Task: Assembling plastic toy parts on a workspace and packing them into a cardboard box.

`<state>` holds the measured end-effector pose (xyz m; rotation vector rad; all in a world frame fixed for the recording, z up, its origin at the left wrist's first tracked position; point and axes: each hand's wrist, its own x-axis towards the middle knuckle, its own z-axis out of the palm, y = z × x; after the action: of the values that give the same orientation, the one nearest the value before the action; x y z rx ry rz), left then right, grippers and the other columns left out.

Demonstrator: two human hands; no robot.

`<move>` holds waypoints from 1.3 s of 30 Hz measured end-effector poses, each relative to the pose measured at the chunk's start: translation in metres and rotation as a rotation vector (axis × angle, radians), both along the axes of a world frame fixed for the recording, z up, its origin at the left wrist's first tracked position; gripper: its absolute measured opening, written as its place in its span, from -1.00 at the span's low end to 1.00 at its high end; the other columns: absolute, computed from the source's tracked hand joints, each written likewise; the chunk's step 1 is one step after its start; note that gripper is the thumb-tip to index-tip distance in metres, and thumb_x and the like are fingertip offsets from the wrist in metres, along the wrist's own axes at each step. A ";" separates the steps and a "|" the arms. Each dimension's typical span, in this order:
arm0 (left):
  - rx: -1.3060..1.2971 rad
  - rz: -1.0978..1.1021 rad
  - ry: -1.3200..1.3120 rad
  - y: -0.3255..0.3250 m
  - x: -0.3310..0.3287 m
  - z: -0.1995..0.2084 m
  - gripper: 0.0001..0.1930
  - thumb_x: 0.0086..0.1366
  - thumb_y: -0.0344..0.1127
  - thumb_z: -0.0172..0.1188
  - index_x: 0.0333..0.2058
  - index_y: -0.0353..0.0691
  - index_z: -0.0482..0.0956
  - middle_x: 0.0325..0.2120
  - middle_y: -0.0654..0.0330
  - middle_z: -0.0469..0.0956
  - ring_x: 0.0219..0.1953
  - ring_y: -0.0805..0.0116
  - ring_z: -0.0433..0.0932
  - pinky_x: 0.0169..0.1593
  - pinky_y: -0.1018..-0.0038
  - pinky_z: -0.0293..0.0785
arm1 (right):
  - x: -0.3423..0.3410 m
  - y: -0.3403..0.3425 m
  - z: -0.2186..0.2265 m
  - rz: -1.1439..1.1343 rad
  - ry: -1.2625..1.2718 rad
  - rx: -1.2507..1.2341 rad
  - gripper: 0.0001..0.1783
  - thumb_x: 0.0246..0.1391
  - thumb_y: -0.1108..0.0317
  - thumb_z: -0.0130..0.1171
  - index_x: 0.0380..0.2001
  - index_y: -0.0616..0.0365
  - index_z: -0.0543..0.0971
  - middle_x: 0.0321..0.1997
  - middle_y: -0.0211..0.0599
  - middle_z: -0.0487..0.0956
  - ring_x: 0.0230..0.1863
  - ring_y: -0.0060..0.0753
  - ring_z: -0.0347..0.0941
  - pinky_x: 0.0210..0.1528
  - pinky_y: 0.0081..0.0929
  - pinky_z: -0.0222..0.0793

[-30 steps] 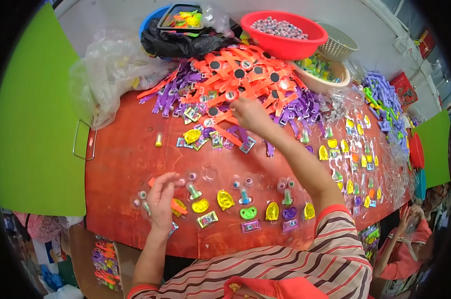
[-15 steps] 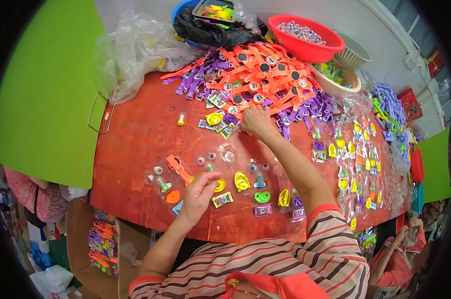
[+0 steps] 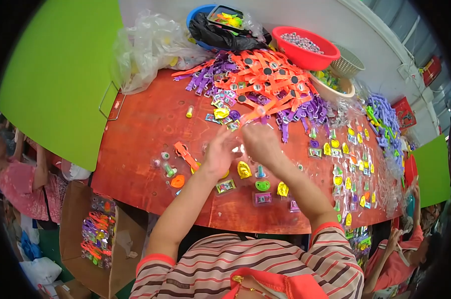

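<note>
Right hand (image 3: 260, 142): closed on a flat, bright-orange plastic strap (image 3: 254, 115), knuckles upward, above the middle of the tabletop.
Left hand (image 3: 220, 154): raised just beside the right hand, fingers pointing up and inward; cannot tell whether grasping anything or only steadying.
Held strap: slanting up to the right beyond the fingers, blurred, in front of the heap.
Heap: orange straps with round discs (image 3: 270, 74) piled over purple buckled straps (image 3: 305, 110), along the far side of the reddish-brown wooden tabletop (image 3: 141, 124).
Near row: clear moulded plastic trays (image 3: 179, 169) lying side by side, partly hidden under both forearms.
Leftmost tray: filled with another orange strap (image 3: 186, 156), eyeball-like balls (image 3: 166, 155), a green tube (image 3: 169, 170) and an orange oval piece (image 3: 177, 181).
Toward the middle: a shiny yellow piece (image 3: 244, 170), a blue tube (image 3: 260, 172), a green pacifier-shaped piece (image 3: 262, 186) and a purple packet (image 3: 262, 199).
Far left of the heap: a small yellow tube (image 3: 189, 111) standing apart.
Behind: a round red plastic basin (image 3: 297, 55) full of small pale balls (image 3: 302, 43), near a cream basin (image 3: 330, 92).
Lower left: an open brown cardboard box (image 3: 126, 239) with colourful packed sets (image 3: 97, 234) inside.
</note>
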<state>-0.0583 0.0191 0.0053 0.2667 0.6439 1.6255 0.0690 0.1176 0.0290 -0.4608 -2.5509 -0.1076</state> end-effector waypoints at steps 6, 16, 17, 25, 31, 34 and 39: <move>-0.136 0.027 -0.065 0.015 0.033 -0.015 -0.74 0.22 -0.43 0.07 -0.09 -0.21 0.39 -0.31 0.10 0.54 -0.33 0.32 0.54 -0.22 0.39 0.50 | 0.034 -0.066 0.002 0.150 0.093 -0.228 -0.81 -0.13 0.46 0.16 -0.34 0.15 0.49 -0.34 -0.25 0.49 -0.23 -0.15 0.47 -0.26 -0.30 0.38; 0.061 -0.234 -0.237 -0.002 0.024 -0.026 -0.66 0.36 -0.25 -0.05 0.01 -0.32 0.39 -0.22 -0.10 0.56 -0.38 0.13 0.59 -0.41 0.30 0.48 | 0.055 -0.035 -0.051 -0.064 0.582 -1.184 -0.39 -0.02 0.48 0.06 0.19 0.14 0.33 0.06 -0.11 0.39 0.07 -0.32 0.34 0.03 -0.39 0.34; 0.092 -0.268 -0.216 0.000 0.028 -0.023 -0.66 0.36 -0.25 -0.05 0.00 -0.35 0.39 -0.23 -0.11 0.56 -0.39 0.13 0.58 -0.41 0.31 0.49 | 0.053 -0.022 -0.060 0.023 0.471 -1.386 -0.44 0.00 0.50 0.01 0.16 0.15 0.37 0.03 -0.18 0.44 0.05 -0.35 0.38 0.03 -0.43 0.34; 0.066 -0.370 -0.101 -0.021 0.012 -0.009 -0.65 0.29 -0.29 -0.01 0.00 -0.33 0.40 -0.28 -0.04 0.61 -0.64 0.21 0.49 -0.57 0.44 0.34 | 0.029 0.002 -0.007 0.329 0.469 -1.949 -0.65 0.14 0.37 0.07 -0.02 0.26 0.50 -0.13 -0.33 0.57 -0.12 -0.46 0.50 -0.05 -0.51 0.40; 0.243 -0.262 -0.400 -0.039 0.027 0.009 -0.63 0.36 -0.20 -0.05 0.04 -0.27 0.41 0.04 -0.17 0.43 -0.21 0.01 0.58 -0.25 0.26 0.57 | 0.023 -0.019 -0.006 0.408 0.849 -1.909 -0.82 0.23 0.32 0.07 -0.22 0.19 0.52 -0.29 -0.21 0.62 -0.28 -0.41 0.57 -0.24 -0.49 0.49; 0.029 0.016 -0.310 -0.065 0.033 -0.016 -0.56 0.38 -0.17 -0.08 0.15 -0.23 0.32 0.15 -0.05 0.34 0.08 -0.02 0.42 0.11 0.08 0.40 | 0.025 -0.023 -0.004 0.276 1.092 -1.604 -0.87 0.23 0.37 0.06 -0.24 0.18 0.52 -0.38 -0.26 0.61 -0.32 -0.44 0.56 -0.36 -0.55 0.47; 0.058 0.447 0.712 -0.088 0.073 0.037 -0.40 0.30 -0.37 0.06 0.29 -0.23 0.12 0.24 0.08 0.22 0.23 0.22 0.27 0.25 0.22 0.20 | 0.026 -0.056 0.024 0.056 1.018 -0.955 -0.86 0.17 0.49 0.10 -0.22 0.27 0.57 -0.20 -0.33 0.50 -0.28 -0.56 0.46 -0.24 -0.61 0.40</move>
<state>0.0144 -0.0690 0.0425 0.8109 1.2630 1.9773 0.0951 0.0617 0.0534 -0.5716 -1.4525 1.1069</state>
